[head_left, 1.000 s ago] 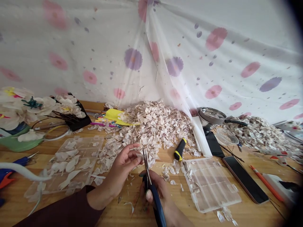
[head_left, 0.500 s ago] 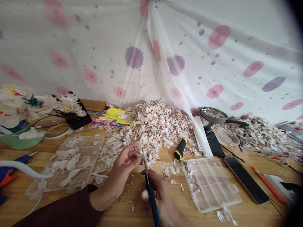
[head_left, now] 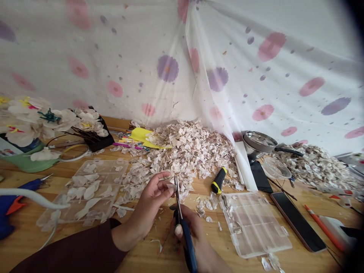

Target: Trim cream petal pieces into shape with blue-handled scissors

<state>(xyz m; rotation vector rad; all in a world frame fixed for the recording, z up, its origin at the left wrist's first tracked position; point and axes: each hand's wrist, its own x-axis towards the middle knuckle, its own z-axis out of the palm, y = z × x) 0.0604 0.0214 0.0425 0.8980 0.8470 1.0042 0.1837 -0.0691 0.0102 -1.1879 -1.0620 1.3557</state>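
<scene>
Between thumb and fingers, my left hand (head_left: 153, 197) pinches a small pale petal piece (head_left: 171, 187). My right hand (head_left: 189, 231) is closed around the dark blue handles of a pair of scissors (head_left: 184, 237). The scissor blades point up and away, slightly parted, right beside the petal piece. Behind both hands lies a large heap of pale pinkish petals (head_left: 196, 148). Small scraps are scattered on the wooden table (head_left: 142, 250) around the hands.
A clear case with petals (head_left: 93, 189) lies left, near a blue glue gun (head_left: 8, 212). On the right are a yellow-black handle (head_left: 218, 181), a divided clear case (head_left: 256, 223), a phone (head_left: 298, 222) and a metal pan (head_left: 260, 141). Pale flowers (head_left: 36, 117) stand back left.
The scissor blades have parted a little and their handles have spread. My left hand still holds the petal piece. The whole view has shifted slightly, with the scene moving right.
</scene>
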